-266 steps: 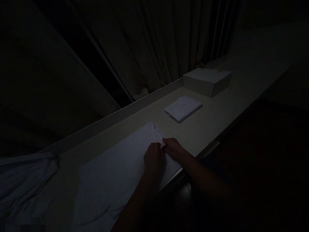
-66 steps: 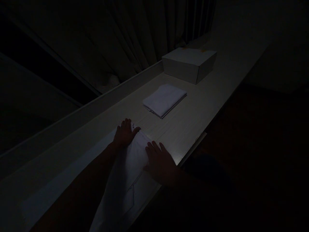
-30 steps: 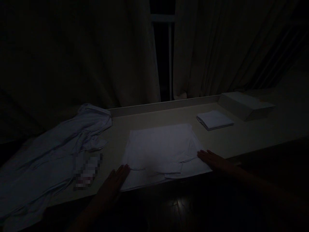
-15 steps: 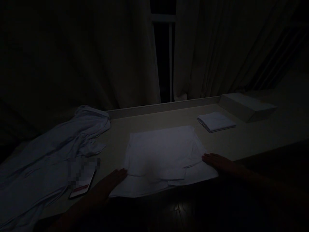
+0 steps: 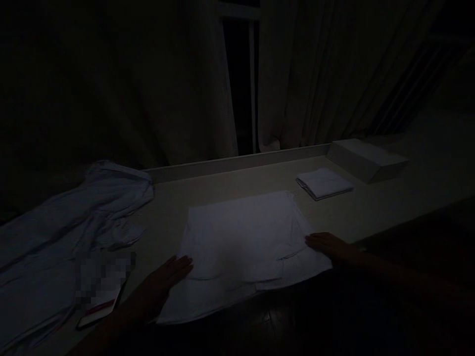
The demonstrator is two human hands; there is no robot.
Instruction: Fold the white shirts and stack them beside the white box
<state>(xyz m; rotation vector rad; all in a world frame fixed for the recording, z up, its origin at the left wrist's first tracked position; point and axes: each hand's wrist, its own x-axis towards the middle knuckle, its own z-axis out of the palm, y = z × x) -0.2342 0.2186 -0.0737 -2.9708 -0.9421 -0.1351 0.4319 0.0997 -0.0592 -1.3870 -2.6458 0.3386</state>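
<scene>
In dim light, a partly folded white garment (image 5: 241,232), which looks like a shirt, lies across the front of the counter. Its lower layer reaches past the upper one at the near side and over the counter's front edge. My left hand (image 5: 166,279) rests with its fingers stretched out on the garment's left edge. On the opposite edge lies my right hand (image 5: 328,245), fingers extended and fairly flat on the cloth. Neither hand visibly grips the fabric.
Rumpled white clothing (image 5: 48,242) spreads over the counter's left part, beside a phone (image 5: 102,304) with a blurred screen. A neatly folded white cloth (image 5: 324,183) sits at the back right, near a pale box (image 5: 367,158). Curtains (image 5: 178,84) hang behind a low ledge (image 5: 237,162).
The view has shifted, so most things appear farther left. The strip of cloth at the garment's near side now looks flatter. Both hands stay on the garment's side edges.
</scene>
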